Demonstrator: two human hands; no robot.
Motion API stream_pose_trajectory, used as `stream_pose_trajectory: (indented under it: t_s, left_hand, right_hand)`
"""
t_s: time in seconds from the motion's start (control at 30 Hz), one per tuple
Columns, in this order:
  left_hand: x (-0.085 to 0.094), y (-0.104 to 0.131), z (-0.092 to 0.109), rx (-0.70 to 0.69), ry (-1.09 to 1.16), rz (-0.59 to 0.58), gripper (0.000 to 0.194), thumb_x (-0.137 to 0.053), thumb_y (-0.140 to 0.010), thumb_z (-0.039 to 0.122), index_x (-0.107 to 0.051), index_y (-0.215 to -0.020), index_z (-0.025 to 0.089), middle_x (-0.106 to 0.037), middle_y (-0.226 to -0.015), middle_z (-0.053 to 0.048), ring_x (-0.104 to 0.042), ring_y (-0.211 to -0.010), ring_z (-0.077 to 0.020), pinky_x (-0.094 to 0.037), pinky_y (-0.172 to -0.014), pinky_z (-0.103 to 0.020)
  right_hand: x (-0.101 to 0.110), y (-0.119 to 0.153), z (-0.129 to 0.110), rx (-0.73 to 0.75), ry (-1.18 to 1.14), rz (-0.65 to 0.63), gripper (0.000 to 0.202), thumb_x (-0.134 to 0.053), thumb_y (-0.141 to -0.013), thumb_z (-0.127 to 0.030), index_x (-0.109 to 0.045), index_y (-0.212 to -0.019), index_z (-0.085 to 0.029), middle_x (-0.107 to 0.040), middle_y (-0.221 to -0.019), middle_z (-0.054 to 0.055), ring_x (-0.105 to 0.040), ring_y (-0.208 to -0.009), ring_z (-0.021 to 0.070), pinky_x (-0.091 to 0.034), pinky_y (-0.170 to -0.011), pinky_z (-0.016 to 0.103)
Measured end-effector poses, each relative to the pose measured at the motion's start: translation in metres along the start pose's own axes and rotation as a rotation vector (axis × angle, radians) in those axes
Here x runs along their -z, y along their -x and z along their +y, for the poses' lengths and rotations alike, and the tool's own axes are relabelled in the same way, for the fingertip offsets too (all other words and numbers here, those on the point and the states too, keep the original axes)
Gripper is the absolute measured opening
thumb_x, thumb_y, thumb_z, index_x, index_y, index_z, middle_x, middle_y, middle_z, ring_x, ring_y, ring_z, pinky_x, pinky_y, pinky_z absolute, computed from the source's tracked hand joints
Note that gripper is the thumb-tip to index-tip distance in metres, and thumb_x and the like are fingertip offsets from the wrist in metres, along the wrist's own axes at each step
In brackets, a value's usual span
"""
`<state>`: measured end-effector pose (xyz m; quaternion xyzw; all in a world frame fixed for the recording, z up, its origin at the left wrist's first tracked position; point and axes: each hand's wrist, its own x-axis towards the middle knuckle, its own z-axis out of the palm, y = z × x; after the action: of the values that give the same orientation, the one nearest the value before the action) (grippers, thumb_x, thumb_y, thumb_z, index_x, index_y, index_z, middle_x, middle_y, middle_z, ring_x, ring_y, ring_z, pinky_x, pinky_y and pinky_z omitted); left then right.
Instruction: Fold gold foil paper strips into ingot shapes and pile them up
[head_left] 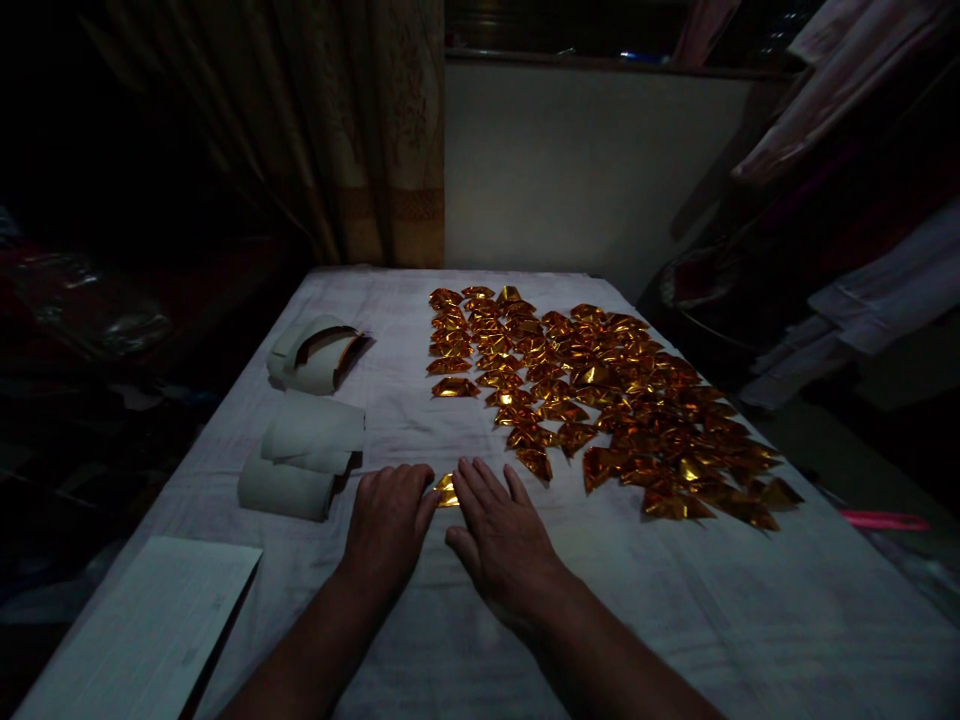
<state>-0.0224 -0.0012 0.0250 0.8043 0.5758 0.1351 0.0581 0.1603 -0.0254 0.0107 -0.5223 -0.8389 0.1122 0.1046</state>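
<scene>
A small piece of gold foil paper (447, 490) lies on the cloth-covered table between my two hands, its shiny middle showing and its ends hidden. My left hand (391, 515) is closed, thumb and curled fingers gripping the paper's left end. Over the right end, my right hand (499, 535) lies nearly flat, fingers stretched out, thumb apart, fingertips pressing on the foil. Beyond and to the right spread many folded gold foil ingots (592, 375), set in rows on the left and crowded together on the right. A single foil ingot (454, 387) sits at the near end of the leftmost row.
Curved pale card sheets (300, 485) rest left of my hands, with more curled card pieces (319, 355) behind them. A flat white box or board (150, 620) lies at the near left. Curtains (360, 130) hang beyond the table; clothes (885, 280) hang at right.
</scene>
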Motion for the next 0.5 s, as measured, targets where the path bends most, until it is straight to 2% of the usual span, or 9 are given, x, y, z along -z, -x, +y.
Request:
stream_pose_trajectory:
  t_s: [0.17,0.33,0.43,0.5]
  left_hand:
    - [0.003,0.0,0.001,0.013,0.02,-0.032,0.006,-0.055,-0.095,0.024,-0.06,-0.097,0.023,-0.068,-0.092,-0.003,-0.061,-0.09,-0.024,-0.038,-0.083,-0.038]
    - [0.009,0.001,-0.004,0.021,0.034,-0.062,0.009,-0.054,-0.093,0.019,-0.061,-0.097,0.022,-0.069,-0.093,-0.003,-0.063,-0.09,-0.0239,-0.04,-0.082,-0.038]
    - [0.013,0.004,-0.008,0.005,0.034,-0.03,0.013,-0.052,-0.092,0.015,-0.062,-0.096,0.022,-0.068,-0.092,-0.004,-0.063,-0.088,-0.0239,-0.043,-0.081,-0.039]
    - [0.013,0.007,-0.008,-0.016,0.041,0.038,0.016,-0.049,-0.093,0.014,-0.063,-0.097,0.021,-0.068,-0.092,-0.005,-0.063,-0.087,-0.0234,-0.045,-0.08,-0.038]
  right_hand:
    - [0.003,0.012,0.01,-0.07,0.008,-0.014,0.062,-0.044,-0.101,-0.05,-0.038,-0.152,-0.017,-0.032,-0.16,0.008,-0.028,-0.149,0.0279,-0.02,-0.121,0.055]
    - [0.002,0.014,0.011,-0.074,0.0,-0.014,0.062,-0.045,-0.101,-0.05,-0.038,-0.153,-0.017,-0.032,-0.16,0.008,-0.029,-0.148,0.0281,-0.019,-0.121,0.055]
    - [0.0,0.014,0.011,-0.068,0.01,0.01,0.062,-0.045,-0.1,-0.05,-0.038,-0.152,-0.018,-0.032,-0.16,0.008,-0.029,-0.148,0.0285,-0.02,-0.121,0.055]
    - [-0.002,0.014,0.011,-0.066,0.023,0.026,0.061,-0.045,-0.1,-0.051,-0.04,-0.152,-0.018,-0.033,-0.159,0.009,-0.03,-0.148,0.0289,-0.021,-0.12,0.055]
